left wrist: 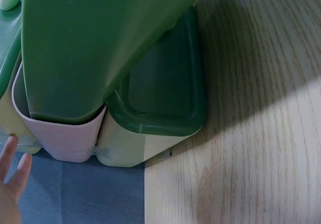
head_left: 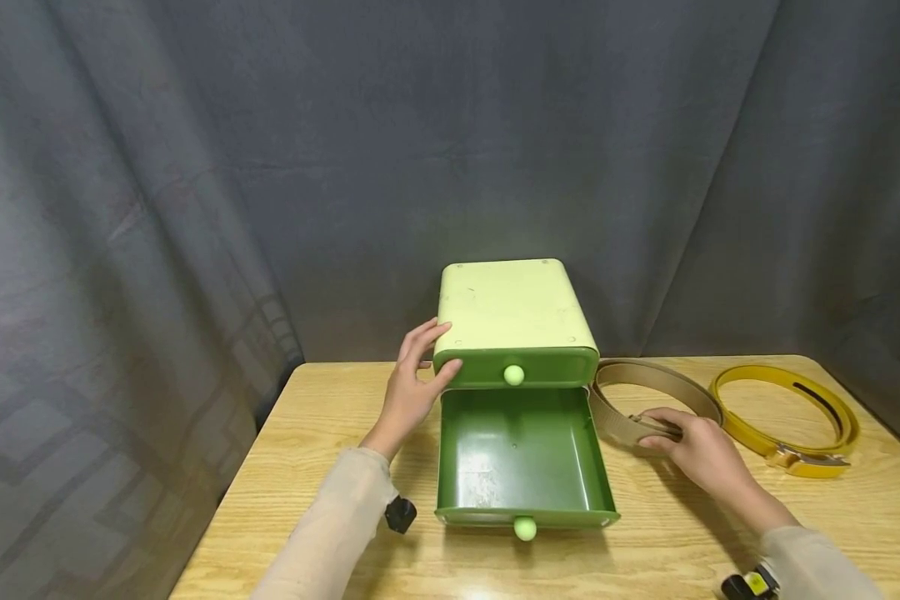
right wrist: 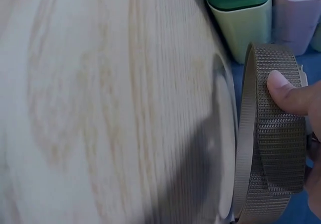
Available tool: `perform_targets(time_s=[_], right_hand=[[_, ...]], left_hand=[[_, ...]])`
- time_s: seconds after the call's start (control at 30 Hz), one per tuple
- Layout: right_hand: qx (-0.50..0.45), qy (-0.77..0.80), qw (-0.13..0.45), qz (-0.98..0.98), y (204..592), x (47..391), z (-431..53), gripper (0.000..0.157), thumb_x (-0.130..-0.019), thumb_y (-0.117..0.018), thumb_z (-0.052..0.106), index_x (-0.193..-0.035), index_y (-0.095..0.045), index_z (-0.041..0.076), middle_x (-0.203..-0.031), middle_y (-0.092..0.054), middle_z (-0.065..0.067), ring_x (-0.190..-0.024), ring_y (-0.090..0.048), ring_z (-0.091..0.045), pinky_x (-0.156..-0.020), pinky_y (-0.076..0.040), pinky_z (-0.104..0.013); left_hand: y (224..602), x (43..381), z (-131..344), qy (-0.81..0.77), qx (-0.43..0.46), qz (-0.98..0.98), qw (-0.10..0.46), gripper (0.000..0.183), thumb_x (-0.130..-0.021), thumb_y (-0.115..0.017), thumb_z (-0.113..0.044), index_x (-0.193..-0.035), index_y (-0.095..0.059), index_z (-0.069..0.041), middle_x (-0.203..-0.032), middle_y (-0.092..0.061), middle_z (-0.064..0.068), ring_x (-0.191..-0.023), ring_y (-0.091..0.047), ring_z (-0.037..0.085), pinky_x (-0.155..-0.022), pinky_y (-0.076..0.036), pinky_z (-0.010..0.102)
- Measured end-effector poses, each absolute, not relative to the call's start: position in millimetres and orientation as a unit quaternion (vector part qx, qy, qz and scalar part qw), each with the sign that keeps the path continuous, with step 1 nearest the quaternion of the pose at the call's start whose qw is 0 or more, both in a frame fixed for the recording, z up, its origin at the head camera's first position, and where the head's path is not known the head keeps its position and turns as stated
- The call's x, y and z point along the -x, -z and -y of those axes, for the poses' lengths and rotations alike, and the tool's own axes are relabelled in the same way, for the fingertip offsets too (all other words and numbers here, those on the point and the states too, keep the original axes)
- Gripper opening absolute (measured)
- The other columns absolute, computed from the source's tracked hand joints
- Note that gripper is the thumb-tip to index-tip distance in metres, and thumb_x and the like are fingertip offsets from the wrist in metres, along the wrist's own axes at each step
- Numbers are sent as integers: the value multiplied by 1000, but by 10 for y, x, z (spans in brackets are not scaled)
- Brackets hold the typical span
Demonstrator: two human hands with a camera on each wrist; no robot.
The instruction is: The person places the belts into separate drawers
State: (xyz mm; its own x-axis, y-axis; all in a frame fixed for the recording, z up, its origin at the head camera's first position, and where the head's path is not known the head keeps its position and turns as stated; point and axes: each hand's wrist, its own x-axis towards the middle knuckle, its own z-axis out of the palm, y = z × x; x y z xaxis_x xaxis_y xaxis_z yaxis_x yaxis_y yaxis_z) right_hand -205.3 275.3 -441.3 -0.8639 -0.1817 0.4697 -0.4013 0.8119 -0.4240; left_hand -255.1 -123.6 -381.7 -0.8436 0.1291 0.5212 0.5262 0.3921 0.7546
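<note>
A small drawer unit point(head_left: 513, 304) with a pale green top stands at the back of the table, its middle drawer point(head_left: 525, 450) pulled out and bare inside. My left hand point(head_left: 412, 392) touches the unit's front left corner, fingers at the top edge and thumb by the top drawer's front. To the right, my right hand point(head_left: 701, 450) pinches a coiled tan webbing belt point(head_left: 656, 375) near its buckle end. The right wrist view shows the thumb pressed on the ribbed belt point(right wrist: 276, 133), which stands on edge. Part of the buckle is hidden by the fingers.
A coiled yellow belt point(head_left: 787, 442) with a gold buckle lies at the right of the wooden table point(head_left: 307, 467). The open drawer's round knob point(head_left: 525, 528) juts toward the front. A grey curtain point(head_left: 420, 167) hangs behind the table.
</note>
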Motion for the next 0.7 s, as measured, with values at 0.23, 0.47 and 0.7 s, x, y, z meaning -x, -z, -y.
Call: perform_targets(time_s=[0.23,0.47,0.7], right_hand=[[-149,-264,220,927,4381,1951,-2739,38,-74,-86,12,-109,-73,2,-99,-73,-17,-83,-69,-35,-68,-52,-53],[-145,-263,241,923,4325,1841,-2724,40,-73,-86,12,-110,-73,4,-100,-73,-17,-74,-66,-20,-62,-52,-41],[-144,-272,264,914,4264,1741,-2714,42,-71,-87,12,-110,-72,0,-99,-73,-16,-82,-68,-23,-67,-53,-35]], left_hand=[[3823,2554,1233,512,199,813,194,50,-96,-68,-30,-142,-50,-38,-151,-34,-16,-126,-48,15,-96,-45,41],[3824,2559,1237,514,202,810,197,50,-96,-68,-29,-142,-51,-35,-153,-35,-11,-126,-49,18,-95,-45,42],[3799,2536,1229,521,202,806,193,50,-96,-68,-26,-143,-52,-29,-154,-35,-5,-127,-48,22,-95,-43,44]])
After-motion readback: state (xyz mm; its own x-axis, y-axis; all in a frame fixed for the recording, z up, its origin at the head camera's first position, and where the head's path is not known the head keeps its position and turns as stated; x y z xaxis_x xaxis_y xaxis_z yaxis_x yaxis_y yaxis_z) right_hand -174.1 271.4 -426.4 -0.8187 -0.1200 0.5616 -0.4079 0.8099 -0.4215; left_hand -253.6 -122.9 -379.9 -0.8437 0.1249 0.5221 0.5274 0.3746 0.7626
